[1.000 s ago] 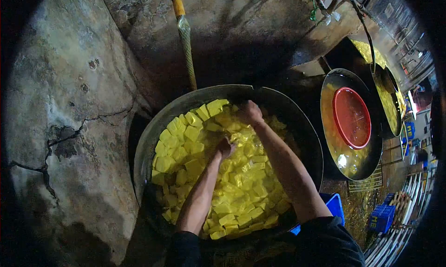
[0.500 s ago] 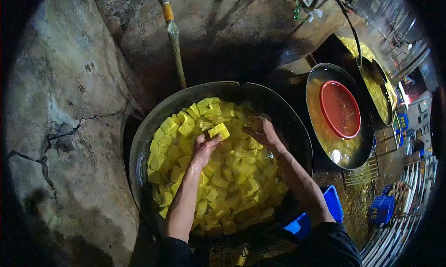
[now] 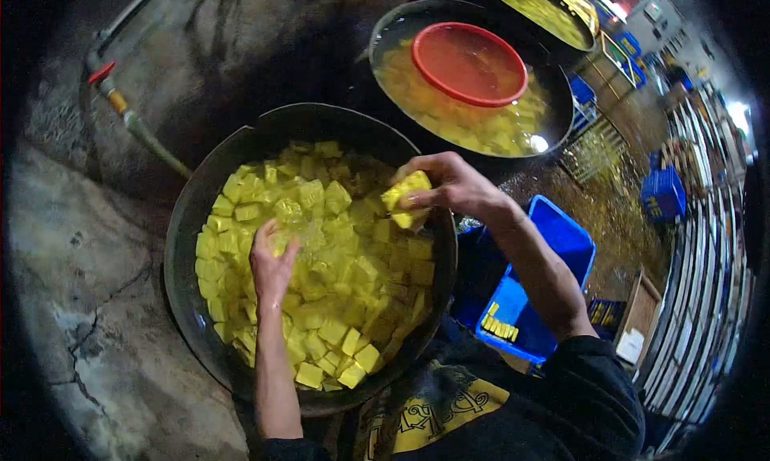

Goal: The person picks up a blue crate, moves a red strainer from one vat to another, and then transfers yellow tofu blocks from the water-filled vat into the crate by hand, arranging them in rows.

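Note:
A wide dark pan [image 3: 186, 212] is full of liquid and many yellow tofu blocks [image 3: 350, 342]. My right hand [image 3: 465, 190] is raised over the pan's right rim, its fingers and thumb closed around yellow tofu [image 3: 407, 196]. Low over the pan's left half, my left hand [image 3: 273, 260] has its thumb and fingers apart and holds nothing. Its fingertips are right at the liquid among the blocks.
To the right of the pan stands a blue crate [image 3: 513, 289] with a short row of yellow blocks inside. Behind is a second pan [image 3: 385, 40] with a red basin [image 3: 469, 64] in it. A hose [image 3: 156, 144] reaches the rim; a cracked concrete wall [image 3: 80, 301] borders the left.
The view has swung right, bringing the blue crate into sight. My left hand has let go of its tofu block. My right hand has come up from the liquid with tofu in it.

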Tool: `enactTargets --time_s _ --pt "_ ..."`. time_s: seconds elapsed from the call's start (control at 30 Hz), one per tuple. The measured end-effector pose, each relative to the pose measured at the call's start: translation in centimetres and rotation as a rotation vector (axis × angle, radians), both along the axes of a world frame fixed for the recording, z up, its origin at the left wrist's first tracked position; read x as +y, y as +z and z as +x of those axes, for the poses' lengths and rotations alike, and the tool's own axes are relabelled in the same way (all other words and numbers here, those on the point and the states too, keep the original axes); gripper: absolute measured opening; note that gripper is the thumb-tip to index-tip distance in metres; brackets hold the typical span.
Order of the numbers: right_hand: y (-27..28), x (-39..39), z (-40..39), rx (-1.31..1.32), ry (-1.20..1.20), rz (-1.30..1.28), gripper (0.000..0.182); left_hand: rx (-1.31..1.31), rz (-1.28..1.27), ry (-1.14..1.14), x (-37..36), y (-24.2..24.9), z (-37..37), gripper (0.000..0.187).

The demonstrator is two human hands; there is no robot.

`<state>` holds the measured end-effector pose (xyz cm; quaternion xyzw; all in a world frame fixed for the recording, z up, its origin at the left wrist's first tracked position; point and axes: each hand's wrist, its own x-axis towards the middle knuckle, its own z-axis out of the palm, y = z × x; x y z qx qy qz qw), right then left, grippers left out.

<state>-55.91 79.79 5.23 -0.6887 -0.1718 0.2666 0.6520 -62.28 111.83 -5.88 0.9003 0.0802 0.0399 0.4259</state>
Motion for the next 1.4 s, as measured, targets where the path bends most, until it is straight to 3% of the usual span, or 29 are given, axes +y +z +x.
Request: enactTargets --time_s 0.07,0.1,0.17,0.23,0.27,0.3,0.33,0.4,0.47,0.53,0.57,0.6,0.67,0.73,0.8,0.87,0.9,0.97,1.0,1.03,1.1,1.13,1.17,1.2,1.27,1.3,1.33,1.37,1.4 --pt "0.5 -3.4 -1.3 0.011 -0.048 -0.020 0.028 0.092 0.275 0.045 -0.4 -0.1 -0.8 0.059" --pt "0.0 -4.5 -1.9 0.027 -0.057 -0.009 0.028 0.095 0.282 0.034 0.2 -2.4 -1.2 0.059" --pt "-0.2 -4.6 -2.6 -0.005 -0.028 -0.057 0.028 0.168 0.568 0.082 1.9 -8.0 -1.3 0.058" --pt "-1.3 -3.4 -2.6 -0.142 0.052 -0.214 0.029 0.203 0.603 0.006 2.0 -6.7 -1.4 0.058" --pt "-2.9 -2.4 -2.5 -0.252 0.095 -0.131 0.031 0.243 0.621 -0.081 1.3 -5.6 -1.5 0.059" --pt "-4.0 -1.2 -2.1 -0.414 0.202 -0.184 0.032 0.307 0.240 0.046 0.1 -4.7 -1.5 0.062" --pt "-5.0 0.1 -1.7 -0.579 0.310 -0.239 0.033 0.300 0.243 0.063 -0.3 -4.8 -1.7 0.062" --pt "-7.4 2.6 -1.0 -0.562 0.560 -0.574 0.033 0.306 0.187 0.095 -0.5 -5.2 -2.0 0.062" --pt "-11.8 4.6 0.3 -0.611 0.595 -0.706 0.028 0.357 0.199 0.060 -0.1 -5.0 -2.0 0.064" --pt "-11.7 6.9 2.3 -0.769 0.261 -0.827 0.033 0.205 0.245 0.031 1.0 -8.2 -2.6 0.066" --pt "-9.6 9.2 2.4 -0.567 0.049 -0.826 0.039 0.300 0.107 0.088 0.5 -6.5 -2.5 0.066" --pt "-10.1 10.1 3.0 -0.584 0.070 -0.821 0.039 0.390 -0.023 0.158 0.0 -4.8 -2.5 0.066" --pt "-14.0 11.9 5.1 -0.523 -0.047 -0.831 0.047 0.287 0.036 0.079 0.3 -4.1 -2.3 0.066" --pt "-19.2 12.0 7.7 -0.526 0.035 -0.827 0.044 0.324 -0.003 0.160 0.7 -3.3 -1.7 0.062" --pt "-22.5 10.8 9.4 -0.897 0.154 -0.741 0.042 0.283 -0.058 -0.046 2.0 -3.0 -0.7 0.053" --pt "-13.4 11.0 8.8 -0.451 0.318 -0.727 0.048 0.393 -0.132 -0.021 2.0 -0.8 1.1 0.044" --pt "-15.6 10.5 10.4 -0.357 0.324 -0.382 0.047 0.382 -0.009 -0.093 2.0 -0.8 2.2 0.043" --pt "-15.7 11.6 13.2 -0.262 0.341 -0.046 0.047 0.348 0.086 -0.205 2.4 -2.4 3.5 0.040" --pt "-15.3 13.2 14.5 -0.215 0.283 -0.309 0.047 0.343 0.079 -0.193 2.4 -4.8 4.2 0.040" --pt "-14.3 15.1 15.3 -0.168 0.220 -0.571 0.048 0.340 0.253 -0.199 2.4 -7.8 5.0 0.041" --pt "-17.8 18.7 17.7 -0.329 0.132 -0.663 0.048 0.624 0.368 -0.405 2.2 -6.0 6.9 0.047" --pt "-18.1 20.1 17.5 -0.460 0.056 -0.713 0.046 0.629 0.360 -0.394 2.2 -6.3 6.9 0.047" --pt "-18.2 21.6 17.2 -0.584 -0.028 -0.769 0.047 0.553 -0.071 -0.175 2.2 -7.1 6.4 0.050" --pt "-18.4 23.2 16.6 -0.588 -0.014 -0.766 0.047 0.456 0.292 -0.347 2.7 -10.8 6.0 0.051" --pt "-18.7 25.8 15.4 -0.393 -0.216 -0.618 0.037 0.134 1.175 -0.525 3.9 -18.6 5.4 0.053" --pt "-18.6 26.5 14.9 -0.289 -0.267 -0.559 0.023 0.278 0.297 -0.359 4.2 -19.2 5.2 0.055" --pt "-20.5 27.1 15.4 -0.291 -0.255 -0.559 0.023 0.338 -0.147 -0.271 4.5 -18.6 4.9 0.056" --pt "-24.6 27.4 16.5 -0.328 -0.305 -0.356 0.023 0.372 -0.583 -0.144 4.7 -17.9 4.7 0.057" --pt "-25.6 26.5 17.2 -0.470 -0.259 -0.363 0.023 0.331 -0.518 -0.090 4.4 -14.6 3.9 0.052"
